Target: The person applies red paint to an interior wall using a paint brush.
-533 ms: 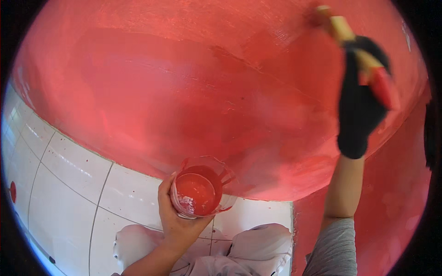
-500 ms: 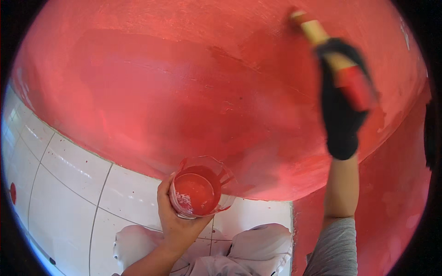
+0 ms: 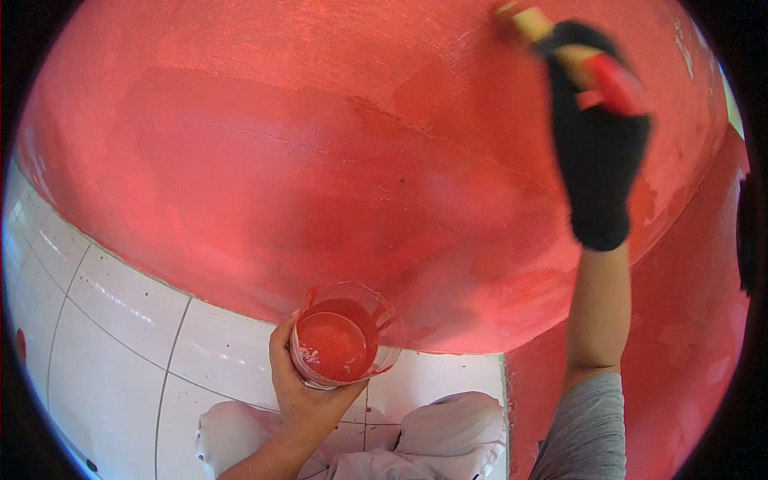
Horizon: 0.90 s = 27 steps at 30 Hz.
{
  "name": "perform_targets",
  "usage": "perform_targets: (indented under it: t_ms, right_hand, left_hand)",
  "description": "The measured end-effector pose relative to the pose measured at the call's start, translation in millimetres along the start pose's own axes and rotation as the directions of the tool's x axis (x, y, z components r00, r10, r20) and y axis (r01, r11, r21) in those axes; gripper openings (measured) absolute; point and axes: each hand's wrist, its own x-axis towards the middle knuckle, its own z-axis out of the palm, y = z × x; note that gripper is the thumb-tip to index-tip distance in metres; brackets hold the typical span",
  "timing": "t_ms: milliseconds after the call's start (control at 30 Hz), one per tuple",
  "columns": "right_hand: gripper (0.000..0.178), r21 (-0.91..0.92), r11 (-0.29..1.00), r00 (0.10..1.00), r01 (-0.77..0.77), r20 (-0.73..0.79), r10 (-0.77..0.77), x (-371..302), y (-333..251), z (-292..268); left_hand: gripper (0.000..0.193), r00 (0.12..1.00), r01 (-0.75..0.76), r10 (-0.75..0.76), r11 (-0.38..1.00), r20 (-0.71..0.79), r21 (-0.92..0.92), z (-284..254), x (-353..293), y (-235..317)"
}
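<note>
My bare left hand (image 3: 306, 400) is wrapped round a clear plastic cup (image 3: 390, 336) above my lap. Red paint (image 3: 334, 346) with a pale, whitish patch lies inside it, and red smears coat its wall. In a black glove, my right hand (image 3: 596, 132) grips a paintbrush (image 3: 534, 24) with a wooden and red handle. Its bristle end is up against the upper part of the red wall (image 3: 264, 176), slightly blurred by motion. Darker, fresh-looking red patches surround the brush and stretch down toward the middle of the wall.
White floor tiles (image 3: 112, 328) with small red specks run along the wall's foot on the left and under me. Another red surface (image 3: 640, 360) meets the wall at a corner on the right. My bent knees (image 3: 452, 424) are below the cup.
My right hand has moved upward with the brush, which stays at the upper wall, its handle less upright. The left hand and cup have barely shifted.
</note>
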Motion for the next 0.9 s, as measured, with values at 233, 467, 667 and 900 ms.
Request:
perform_targets:
  t_ms: [233,467,667,900]
  right_hand:
    - [0.016,0.513,0.838,0.944,-0.185,0.331,0.006,-35,-56,17]
    - [0.012,0.293,0.919,0.949,-0.265,-0.090,0.302,5,-31,-8]
    - [0.014,0.420,0.845,0.918,-0.331,0.350,0.186,-26,-42,-3]
    - [0.017,0.394,0.817,0.884,-0.421,0.380,0.272,-44,-25,-9]
  left_hand:
    - [0.098,0.998,-0.065,0.066,0.998,0.008,-0.001,0,-3,1]
    - [0.098,0.999,-0.035,0.036,0.998,-0.012,0.046,0,-3,5]
    - [0.098,0.999,-0.042,0.042,0.998,0.016,0.042,2,-5,5]
    - [0.098,1.000,-0.017,0.017,0.999,0.000,0.035,8,-4,4]
